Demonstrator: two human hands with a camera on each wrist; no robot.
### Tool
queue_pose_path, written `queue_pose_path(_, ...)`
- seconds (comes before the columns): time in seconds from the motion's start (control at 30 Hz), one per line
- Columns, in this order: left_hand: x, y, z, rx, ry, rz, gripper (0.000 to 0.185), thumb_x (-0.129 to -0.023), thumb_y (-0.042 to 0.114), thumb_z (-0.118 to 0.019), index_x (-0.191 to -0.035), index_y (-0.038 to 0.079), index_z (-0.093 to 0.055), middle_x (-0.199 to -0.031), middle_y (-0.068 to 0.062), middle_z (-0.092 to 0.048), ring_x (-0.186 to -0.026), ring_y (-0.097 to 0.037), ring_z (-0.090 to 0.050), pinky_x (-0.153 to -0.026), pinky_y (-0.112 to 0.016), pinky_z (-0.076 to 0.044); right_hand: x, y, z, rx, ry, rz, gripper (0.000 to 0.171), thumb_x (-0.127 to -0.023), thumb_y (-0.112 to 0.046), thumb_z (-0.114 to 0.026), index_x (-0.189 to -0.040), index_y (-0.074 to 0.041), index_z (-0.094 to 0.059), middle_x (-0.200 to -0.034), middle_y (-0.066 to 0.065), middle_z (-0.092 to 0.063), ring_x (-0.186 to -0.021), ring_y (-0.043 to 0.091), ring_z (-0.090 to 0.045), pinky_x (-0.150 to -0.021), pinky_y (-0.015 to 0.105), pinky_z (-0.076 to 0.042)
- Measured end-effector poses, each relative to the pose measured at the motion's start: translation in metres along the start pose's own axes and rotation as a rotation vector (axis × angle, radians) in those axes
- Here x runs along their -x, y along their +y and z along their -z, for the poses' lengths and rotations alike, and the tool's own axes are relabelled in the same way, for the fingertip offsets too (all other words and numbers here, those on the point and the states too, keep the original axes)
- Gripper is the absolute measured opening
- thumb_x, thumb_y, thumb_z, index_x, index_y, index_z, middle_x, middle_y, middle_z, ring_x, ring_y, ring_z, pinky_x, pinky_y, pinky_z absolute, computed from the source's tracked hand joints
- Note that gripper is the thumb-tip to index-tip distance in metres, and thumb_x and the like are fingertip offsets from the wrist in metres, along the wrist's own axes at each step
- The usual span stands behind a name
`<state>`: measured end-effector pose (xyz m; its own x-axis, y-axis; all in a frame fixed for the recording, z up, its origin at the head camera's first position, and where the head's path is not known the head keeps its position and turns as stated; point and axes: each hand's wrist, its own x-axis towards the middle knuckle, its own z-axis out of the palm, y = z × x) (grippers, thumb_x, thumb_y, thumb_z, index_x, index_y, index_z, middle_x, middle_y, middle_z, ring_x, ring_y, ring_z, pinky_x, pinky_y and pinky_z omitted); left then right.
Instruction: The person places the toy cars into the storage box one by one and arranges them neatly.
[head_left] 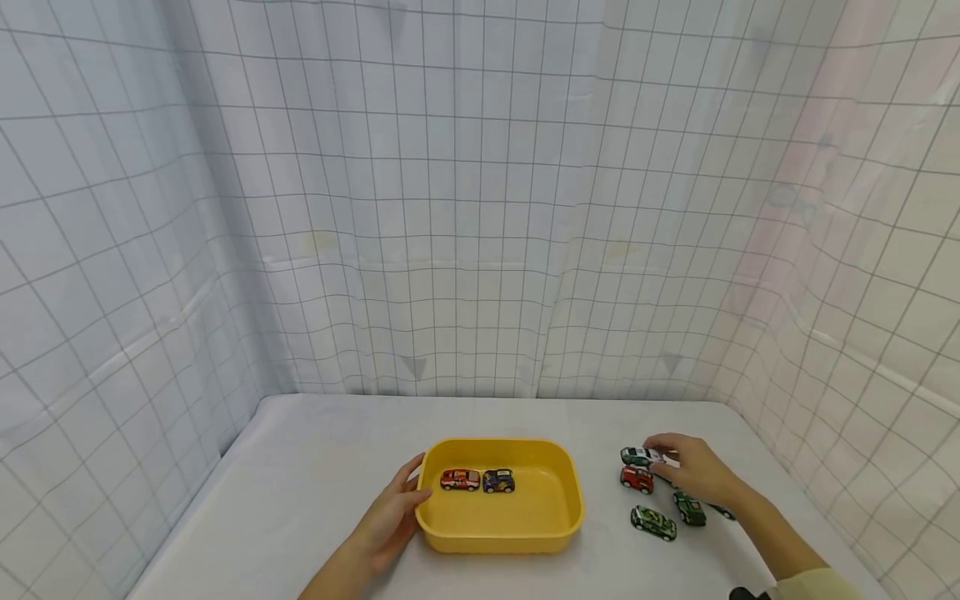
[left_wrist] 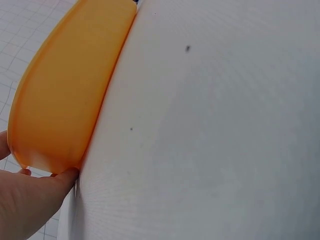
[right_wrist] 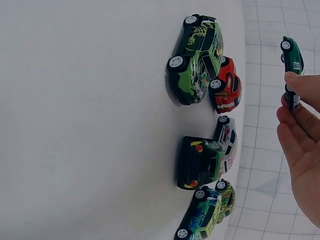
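My right hand (head_left: 693,467) pinches a green and white toy car (right_wrist: 293,55) between thumb and fingers, raised off the table in the right wrist view. Below it lies a red toy car (head_left: 637,478), and nearer me a green camouflage-patterned car (head_left: 653,522). A dark green car (head_left: 689,508) sits under the right wrist. My left hand (head_left: 386,521) holds the left end of a yellow tray (head_left: 498,543), thumb at the wall and fingers around the corner. Inside the tray, a red car (head_left: 460,479) and a dark blue patterned car (head_left: 498,481) stand end to end.
More toy cars show in the right wrist view: a white one (right_wrist: 229,142), a blue and yellow-green one (right_wrist: 202,215) and a multicoloured one (right_wrist: 227,200). A white cloth covers the table (head_left: 322,450). Grid-patterned curtains (head_left: 480,208) hang behind and at both sides.
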<state>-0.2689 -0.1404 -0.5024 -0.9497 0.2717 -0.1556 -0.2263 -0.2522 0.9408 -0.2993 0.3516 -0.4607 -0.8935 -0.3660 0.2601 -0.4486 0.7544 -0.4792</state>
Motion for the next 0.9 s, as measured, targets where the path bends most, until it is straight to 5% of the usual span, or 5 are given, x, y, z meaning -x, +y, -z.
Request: queue_pose_path(0.9,-0.001,0.001,0.0,-0.002,0.005,0.004,0.069,-0.106,0.005,-0.046,-0.165,0.009,-0.011,-0.165,-0.033,-0.013,-0.148,-0.046,-0.027,-0.117,-0.056,-0.028,-0.02,-0.033,-0.011,0.026,-0.062,0.045,0.031,-0.096,-0.013,-0.073,-0.124,0.0,-0.068,-0.121,0.01,-0.069,-0.112,0.036,-0.066,-0.093,0.051,-0.055)
